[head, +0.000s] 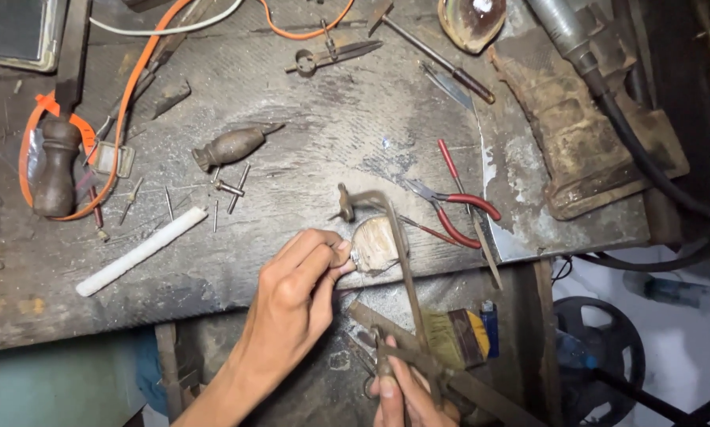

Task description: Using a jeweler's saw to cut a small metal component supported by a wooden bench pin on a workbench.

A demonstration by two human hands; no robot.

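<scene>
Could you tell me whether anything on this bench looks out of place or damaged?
Loose metal pins lie scattered beside the white rod, and the workbench top is scarred and dusty. Otherwise nothing stands out.

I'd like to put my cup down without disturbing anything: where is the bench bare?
The bench is barest in the middle, between the wooden handle and the red pliers, and left-front below the white stick. It is crowded around the loose nails, along the back edge, and by the left hand.

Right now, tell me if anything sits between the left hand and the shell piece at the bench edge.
Nothing visible does. The left hand already pinches the pale shell piece at its fingertips, while the right hand grips the saw frame crossing it.
</scene>
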